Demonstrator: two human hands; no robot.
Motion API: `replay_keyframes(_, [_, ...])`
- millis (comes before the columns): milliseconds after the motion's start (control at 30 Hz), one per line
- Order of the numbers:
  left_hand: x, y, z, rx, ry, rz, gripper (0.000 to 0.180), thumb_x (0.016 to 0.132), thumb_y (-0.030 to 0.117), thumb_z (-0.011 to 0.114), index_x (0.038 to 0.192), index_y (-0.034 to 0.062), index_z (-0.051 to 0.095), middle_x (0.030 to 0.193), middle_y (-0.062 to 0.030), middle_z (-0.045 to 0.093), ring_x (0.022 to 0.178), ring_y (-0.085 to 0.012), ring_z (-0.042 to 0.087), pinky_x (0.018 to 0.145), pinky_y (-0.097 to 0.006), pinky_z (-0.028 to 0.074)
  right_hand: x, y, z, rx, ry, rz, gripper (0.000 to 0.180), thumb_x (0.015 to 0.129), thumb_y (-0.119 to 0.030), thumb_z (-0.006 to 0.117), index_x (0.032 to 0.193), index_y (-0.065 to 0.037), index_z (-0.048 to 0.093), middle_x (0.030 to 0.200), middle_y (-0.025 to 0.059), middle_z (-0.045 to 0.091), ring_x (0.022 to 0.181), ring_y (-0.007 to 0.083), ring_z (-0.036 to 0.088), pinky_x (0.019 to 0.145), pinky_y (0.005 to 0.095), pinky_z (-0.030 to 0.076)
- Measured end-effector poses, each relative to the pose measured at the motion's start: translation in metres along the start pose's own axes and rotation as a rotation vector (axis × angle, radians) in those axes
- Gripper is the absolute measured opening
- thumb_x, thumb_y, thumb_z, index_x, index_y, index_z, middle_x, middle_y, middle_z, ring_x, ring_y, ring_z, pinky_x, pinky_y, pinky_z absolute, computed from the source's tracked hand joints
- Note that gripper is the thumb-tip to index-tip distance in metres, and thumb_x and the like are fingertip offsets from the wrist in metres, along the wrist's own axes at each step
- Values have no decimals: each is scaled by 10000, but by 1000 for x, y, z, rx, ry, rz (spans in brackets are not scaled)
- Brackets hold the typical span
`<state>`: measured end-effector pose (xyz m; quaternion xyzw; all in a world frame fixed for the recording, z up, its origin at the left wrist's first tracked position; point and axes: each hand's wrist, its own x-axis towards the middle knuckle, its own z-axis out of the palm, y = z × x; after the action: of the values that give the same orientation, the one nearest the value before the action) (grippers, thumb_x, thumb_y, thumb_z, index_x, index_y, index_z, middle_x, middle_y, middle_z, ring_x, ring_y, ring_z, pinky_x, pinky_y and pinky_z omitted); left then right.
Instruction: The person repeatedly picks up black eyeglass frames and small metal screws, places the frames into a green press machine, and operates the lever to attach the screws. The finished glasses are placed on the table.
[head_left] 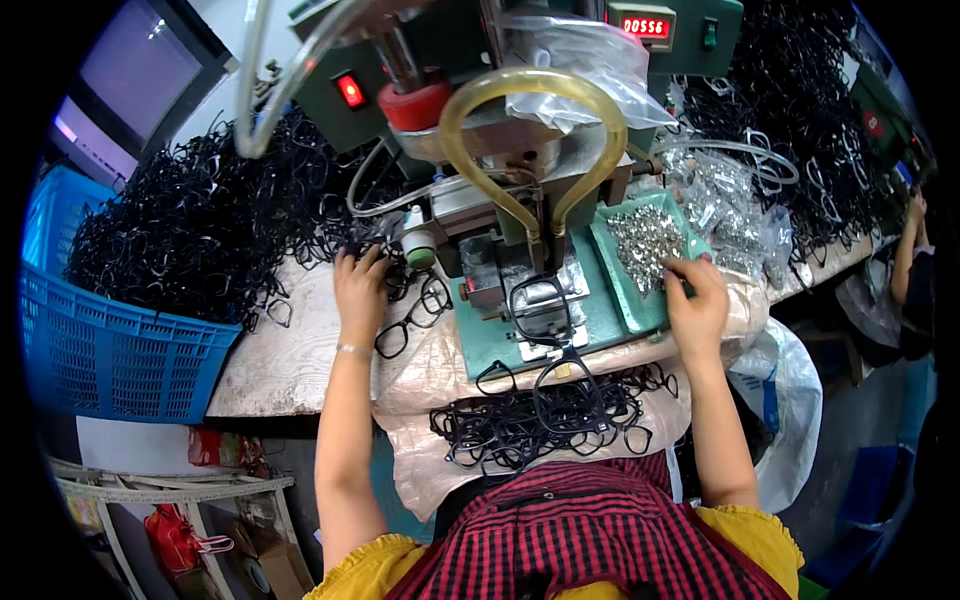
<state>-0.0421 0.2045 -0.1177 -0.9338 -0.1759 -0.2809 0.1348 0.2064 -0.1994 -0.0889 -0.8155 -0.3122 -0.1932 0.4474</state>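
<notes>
My left hand (360,295) reaches to the near edge of a pile of black eyeglass frames (300,185), fingers a little apart and tips among the dark frames. Just right of its wrist lies a black eyeglass frame (415,318). My right hand (697,305) is over the right side of a green tray (625,290) of small silvery metal parts (645,245); thumb and forefinger are curled toward each other, and whatever they pinch is too small to make out. Between my hands, a black eyeglass frame (512,300) sits at the metal fixture under the press head, untouched by either hand.
A green press (530,170) with a looped yellowish hose (450,120) stands ahead. More black frames (540,425) lie on cloth across my lap. At left is a blue basket (120,350); plastic bags of parts (730,215) lie beyond the tray. Another person's arm (908,250) shows far right.
</notes>
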Motion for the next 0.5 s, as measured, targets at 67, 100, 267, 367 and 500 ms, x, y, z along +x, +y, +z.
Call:
replay_keyframes(67, [-11,18,-23,-20,58,57,181,760,6,624,898,88,707,1184,-46,685,840,-274,558,1132,-508,341,-19,5,-29,-54,36,60,142,789,11,685,923,-22,719,883,118,680,855,276,638,810,358,484])
replay_keyframes(100, [-16,27,-40,-18,60,72,172,766,6,625,901,79,703,1216,-42,681,820,-271,552,1147,-511,326,-29,11,-41,-68,49,92,144,791,13,684,927,-19,720,891,115,682,858,272,639,814,354,483])
replay_keyframes(267, [-37,57,-84,-244,128,203,213,849,-2,604,1034,55,690,1097,-80,709,799,-241,628,988,-446,503,-41,9,-60,78,56,206,158,791,17,678,939,-12,726,917,105,694,873,258,641,825,343,482])
replay_keyframes(367, [-36,67,-70,-919,362,-300,271,964,7,529,1221,38,605,969,-99,697,834,-193,638,879,-367,532,-14,-40,-45,310,-75,131,161,796,10,673,943,-16,731,926,102,697,888,242,642,821,336,479])
replay_keyframes(500, [14,88,-78,-1233,341,-551,370,1089,205,381,1429,69,432,674,12,466,575,-70,427,533,-218,382,40,-93,-6,447,-166,-165,162,787,-11,676,946,-5,707,932,96,700,861,210,654,814,319,496])
